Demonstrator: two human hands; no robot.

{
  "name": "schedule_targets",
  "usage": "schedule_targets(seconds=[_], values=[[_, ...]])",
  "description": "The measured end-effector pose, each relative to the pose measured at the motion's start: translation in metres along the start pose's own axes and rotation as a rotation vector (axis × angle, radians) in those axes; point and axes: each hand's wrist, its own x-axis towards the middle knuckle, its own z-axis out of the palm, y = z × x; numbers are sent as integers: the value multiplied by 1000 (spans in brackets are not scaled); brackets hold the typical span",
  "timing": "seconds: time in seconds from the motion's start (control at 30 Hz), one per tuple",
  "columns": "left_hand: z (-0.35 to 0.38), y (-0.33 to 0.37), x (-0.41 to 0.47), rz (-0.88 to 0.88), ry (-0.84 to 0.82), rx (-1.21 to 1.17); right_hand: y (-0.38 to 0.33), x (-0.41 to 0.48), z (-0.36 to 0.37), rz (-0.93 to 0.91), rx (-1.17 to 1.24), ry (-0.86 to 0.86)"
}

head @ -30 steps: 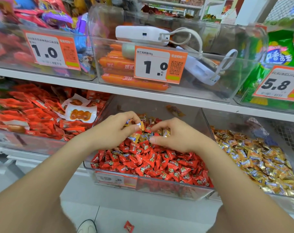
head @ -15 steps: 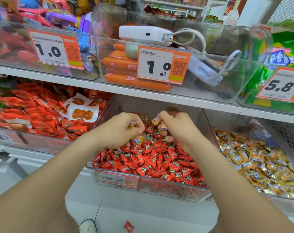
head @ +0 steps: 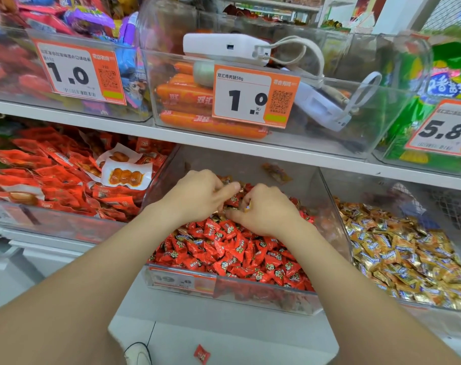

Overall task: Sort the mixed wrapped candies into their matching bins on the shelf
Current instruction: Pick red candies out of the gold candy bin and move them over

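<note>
The heap of small red wrapped candies (head: 232, 256) is lying in the clear plastic middle bin (head: 211, 162) on the lower shelf, filling it up to its front wall. We are reaching both hands into the far part of that heap, where a few gold wrappers are showing among the red ones. Our right hand (head: 266, 209) is curling its fingers and pinching a small gold-wrapped candy (head: 246, 206) at its tips. Our left hand (head: 197, 196), just beside it at nine o'clock, is curling over the candies with one finger pointing toward the right hand. We cannot tell whether it is gripping anything.

At three o'clock from the red heap, a pile of gold wrapped candies (head: 398, 256) is filling the neighbouring clear bin. At nine o'clock, flat red snack packets (head: 53, 175) are lying in another bin.

At twelve o'clock, on the upper shelf, orange sausage sticks (head: 197, 96) are lying in a clear bin behind an orange and white price tag (head: 253, 97), and a white power bank (head: 224, 48) is resting across that bin's rim.

At six o'clock, one stray red candy (head: 201, 353) is lying on the floor near a white shoe (head: 137, 354).
</note>
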Motion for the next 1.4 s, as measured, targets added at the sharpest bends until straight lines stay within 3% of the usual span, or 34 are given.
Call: schedule_targets(seconds=[0.13, 0.33, 0.63, 0.9, 1.13, 1.27, 1.4], values=[[8, -1, 7, 29, -119, 230, 7, 11, 3, 61, -133, -75], [5, 4, 6, 50, -369, 420, 4, 22, 13, -32, -175, -84], [0, -6, 2, 5, -306, 472, 7, 20, 9, -138, -12, -58], [-5, -10, 2, -20, -245, 443, 10, -2, -22, -42, 133, -37], [-11, -14, 1, 34, -148, 291, 5, -7, -25, -4, 465, -13], [-9, -15, 1, 12, -207, 296, 5, -5, -24, -45, 575, -24], [0, -16, 3, 21, -288, 397, 4, 4, -15, -57, 441, -58]])
